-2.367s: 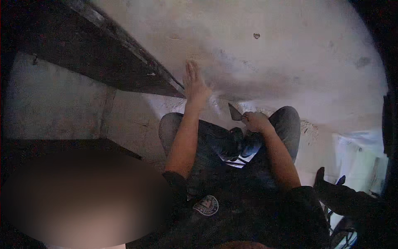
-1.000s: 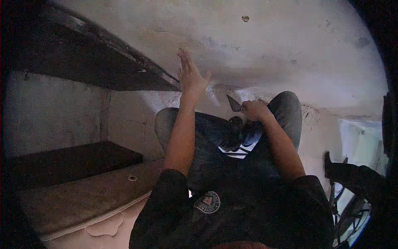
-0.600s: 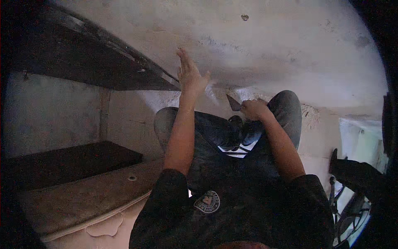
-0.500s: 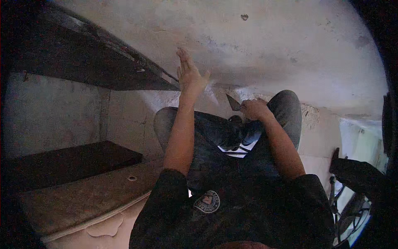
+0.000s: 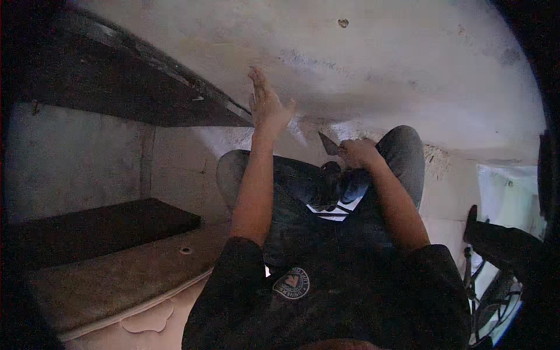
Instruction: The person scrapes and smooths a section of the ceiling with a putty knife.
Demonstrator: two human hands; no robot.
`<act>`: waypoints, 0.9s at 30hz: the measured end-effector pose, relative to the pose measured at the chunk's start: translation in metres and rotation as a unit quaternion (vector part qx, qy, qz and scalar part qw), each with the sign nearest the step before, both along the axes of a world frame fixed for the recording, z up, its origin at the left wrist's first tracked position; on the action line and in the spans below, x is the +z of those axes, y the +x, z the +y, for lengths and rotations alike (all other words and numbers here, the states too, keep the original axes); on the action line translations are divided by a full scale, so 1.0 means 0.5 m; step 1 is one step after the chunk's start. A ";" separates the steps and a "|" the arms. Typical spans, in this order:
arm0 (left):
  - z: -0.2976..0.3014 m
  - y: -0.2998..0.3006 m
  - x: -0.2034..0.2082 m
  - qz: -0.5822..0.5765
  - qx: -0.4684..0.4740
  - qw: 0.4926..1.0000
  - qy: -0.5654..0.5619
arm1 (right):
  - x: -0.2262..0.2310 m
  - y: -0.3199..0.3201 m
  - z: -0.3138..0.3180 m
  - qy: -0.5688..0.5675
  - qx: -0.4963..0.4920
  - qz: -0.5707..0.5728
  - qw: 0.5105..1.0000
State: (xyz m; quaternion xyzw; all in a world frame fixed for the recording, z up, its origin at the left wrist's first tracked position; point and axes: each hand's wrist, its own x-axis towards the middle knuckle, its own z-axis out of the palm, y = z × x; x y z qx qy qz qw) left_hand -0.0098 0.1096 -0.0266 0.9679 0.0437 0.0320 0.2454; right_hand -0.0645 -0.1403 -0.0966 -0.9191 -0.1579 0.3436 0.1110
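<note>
My left hand (image 5: pixel 269 105) is raised in front of the pale wall (image 5: pixel 373 76), its fingers stretched out and the thumb apart. It is at or very close to the wall; I cannot tell whether the fingertips touch. Nothing shows in it. Lower and to the right, by my right knee, my right hand (image 5: pixel 359 153) is closed around the handle of a small pointed trowel (image 5: pixel 329 144). The dark triangular blade points up and to the left, toward the foot of the wall. My fingers hide the handle.
A dark slab-like shelf (image 5: pixel 146 87) juts from the left, close to my left hand. Below it lie a dark board (image 5: pixel 105 230) and a brown panel (image 5: pixel 128 268) with a round fitting (image 5: pixel 185 251). My bent knees (image 5: pixel 402 157) flank the work. A black chair-like object (image 5: pixel 501 239) stands at right.
Both hands and the trowel keep nearly the same place. The view of the wall and shelf has shifted very slightly.
</note>
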 end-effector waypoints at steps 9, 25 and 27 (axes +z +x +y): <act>0.014 -0.001 -0.019 -0.050 -0.036 0.998 -0.023 | 0.036 -0.005 0.010 -0.016 0.002 -0.019 1.000; 0.092 -0.006 -0.093 0.135 -0.082 0.969 0.188 | 0.147 -0.306 -0.418 0.216 -0.432 -0.483 0.730; 0.092 -0.007 -0.097 0.165 -0.081 0.959 0.215 | 0.114 -0.379 -0.470 0.207 -0.518 -0.460 0.691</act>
